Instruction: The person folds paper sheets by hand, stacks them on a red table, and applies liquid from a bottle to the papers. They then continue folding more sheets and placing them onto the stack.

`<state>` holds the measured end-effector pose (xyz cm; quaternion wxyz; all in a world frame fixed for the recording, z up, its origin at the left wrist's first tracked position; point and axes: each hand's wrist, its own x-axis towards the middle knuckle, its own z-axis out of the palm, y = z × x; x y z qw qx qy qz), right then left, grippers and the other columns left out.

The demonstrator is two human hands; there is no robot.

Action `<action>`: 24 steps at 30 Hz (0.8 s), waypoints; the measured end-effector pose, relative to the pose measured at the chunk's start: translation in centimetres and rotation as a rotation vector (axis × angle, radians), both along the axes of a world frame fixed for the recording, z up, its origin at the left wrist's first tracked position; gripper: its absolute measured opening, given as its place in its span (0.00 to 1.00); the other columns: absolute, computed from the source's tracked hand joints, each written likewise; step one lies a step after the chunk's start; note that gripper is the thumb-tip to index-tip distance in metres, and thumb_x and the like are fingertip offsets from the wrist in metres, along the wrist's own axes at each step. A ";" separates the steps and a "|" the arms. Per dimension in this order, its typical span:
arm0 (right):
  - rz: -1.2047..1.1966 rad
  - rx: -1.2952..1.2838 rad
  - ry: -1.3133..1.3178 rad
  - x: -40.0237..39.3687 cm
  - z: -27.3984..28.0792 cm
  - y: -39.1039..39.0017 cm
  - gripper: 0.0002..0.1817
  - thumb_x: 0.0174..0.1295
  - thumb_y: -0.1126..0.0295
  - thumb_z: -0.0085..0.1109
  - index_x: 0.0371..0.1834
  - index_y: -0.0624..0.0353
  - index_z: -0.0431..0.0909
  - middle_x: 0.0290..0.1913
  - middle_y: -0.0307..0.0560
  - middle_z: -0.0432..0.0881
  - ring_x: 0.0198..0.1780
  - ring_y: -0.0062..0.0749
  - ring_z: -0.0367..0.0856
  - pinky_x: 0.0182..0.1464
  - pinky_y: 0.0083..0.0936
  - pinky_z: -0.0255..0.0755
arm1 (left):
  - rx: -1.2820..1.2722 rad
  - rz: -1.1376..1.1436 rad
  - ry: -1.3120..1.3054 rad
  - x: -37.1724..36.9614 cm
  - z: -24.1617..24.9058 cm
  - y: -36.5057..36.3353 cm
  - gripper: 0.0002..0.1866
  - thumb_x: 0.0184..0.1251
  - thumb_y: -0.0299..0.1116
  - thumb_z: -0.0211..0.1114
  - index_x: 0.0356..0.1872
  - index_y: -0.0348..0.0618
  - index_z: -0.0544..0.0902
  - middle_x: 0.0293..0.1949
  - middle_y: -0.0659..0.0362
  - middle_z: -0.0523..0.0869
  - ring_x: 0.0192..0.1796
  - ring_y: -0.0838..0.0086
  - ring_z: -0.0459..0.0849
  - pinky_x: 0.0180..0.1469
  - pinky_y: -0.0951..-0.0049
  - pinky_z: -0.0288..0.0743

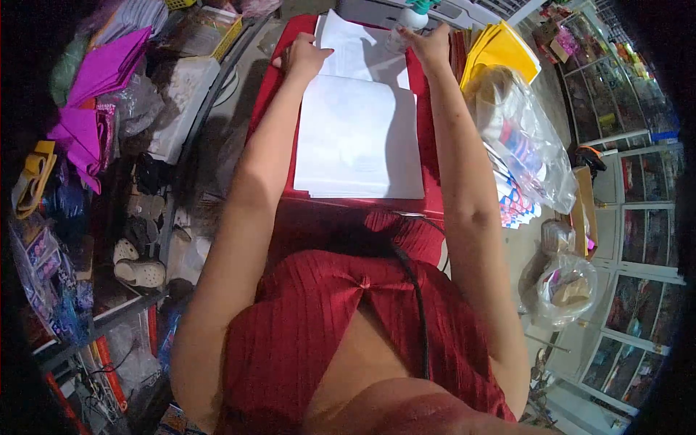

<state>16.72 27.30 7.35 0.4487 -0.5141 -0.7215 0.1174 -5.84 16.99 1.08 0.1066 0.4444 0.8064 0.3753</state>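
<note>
A stack of white paper sheets [359, 138] lies on a red-covered surface [429, 138]. Beyond its far edge is another white sheet [362, 54]. My left hand [306, 56] is at that sheet's left edge, its thumb over the paper and the other fingers curled at the edge. On the right side, my right hand [429, 45] is beside a clear bottle with a green top [415, 20], its thumb and fingers apart. Whether its fingertips touch the bottle or the paper is hard to make out.
Yellow envelopes [500, 54] and a clear plastic bag [518, 123] are to the right of the red surface. A shelf on the left holds purple packets [109, 65] and pale clogs [140, 272]. Glass-fronted cabinets [641, 239] line the right side.
</note>
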 end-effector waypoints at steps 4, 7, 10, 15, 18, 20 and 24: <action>0.098 -0.050 0.013 -0.5 -0.7 3.1 0.44 0.45 0.50 0.80 0.56 0.69 0.67 0.52 0.65 0.82 0.53 0.53 0.84 0.56 0.41 0.75 | -0.022 -0.035 0.018 0.0 0.4 -0.7 0.19 0.56 0.48 0.73 0.47 0.55 0.86 0.47 0.56 0.89 0.54 0.57 0.84 0.57 0.48 0.62; 0.102 0.019 -0.066 -0.7 -0.8 3.5 0.37 0.48 0.52 0.77 0.55 0.63 0.70 0.47 0.58 0.86 0.51 0.53 0.85 0.56 0.41 0.76 | -0.009 0.027 0.092 0.0 0.3 -0.7 0.15 0.60 0.49 0.70 0.42 0.54 0.87 0.42 0.58 0.90 0.49 0.61 0.86 0.56 0.47 0.62; 0.128 -0.014 -0.136 -0.5 -0.2 3.7 0.36 0.49 0.52 0.76 0.55 0.63 0.71 0.46 0.59 0.86 0.51 0.54 0.85 0.56 0.41 0.76 | -0.008 0.031 0.104 -0.4 0.1 -0.6 0.14 0.63 0.48 0.67 0.44 0.55 0.86 0.43 0.57 0.90 0.50 0.59 0.86 0.57 0.46 0.61; 0.124 -0.054 -0.073 -0.6 -0.8 4.1 0.37 0.49 0.52 0.76 0.55 0.63 0.71 0.47 0.60 0.86 0.51 0.56 0.84 0.56 0.43 0.75 | 0.066 0.055 0.077 -1.4 -0.2 -1.4 0.14 0.66 0.45 0.64 0.45 0.49 0.85 0.43 0.52 0.89 0.49 0.53 0.86 0.54 0.50 0.70; 0.079 -0.038 -0.101 -1.2 0.1 2.6 0.37 0.48 0.53 0.76 0.55 0.64 0.71 0.47 0.62 0.85 0.51 0.56 0.84 0.56 0.42 0.75 | 0.138 0.041 -0.011 -1.7 1.2 -3.0 0.11 0.65 0.35 0.63 0.45 0.44 0.83 0.43 0.46 0.87 0.49 0.47 0.84 0.50 0.53 0.76; 0.038 -0.003 -0.113 -1.3 0.2 2.6 0.37 0.48 0.53 0.76 0.55 0.65 0.71 0.48 0.63 0.85 0.52 0.56 0.84 0.56 0.42 0.75 | 0.112 0.020 -0.011 -2.8 0.7 -3.4 0.11 0.65 0.34 0.64 0.45 0.42 0.82 0.43 0.44 0.86 0.50 0.47 0.84 0.51 0.54 0.76; -0.189 0.133 -0.069 -2.2 0.9 -0.7 0.45 0.46 0.53 0.77 0.62 0.67 0.66 0.56 0.66 0.78 0.58 0.56 0.76 0.65 0.52 0.62 | 0.182 -0.033 -0.050 -4.6 0.5 -5.2 0.13 0.66 0.37 0.64 0.43 0.38 0.81 0.46 0.42 0.85 0.51 0.47 0.82 0.51 0.54 0.75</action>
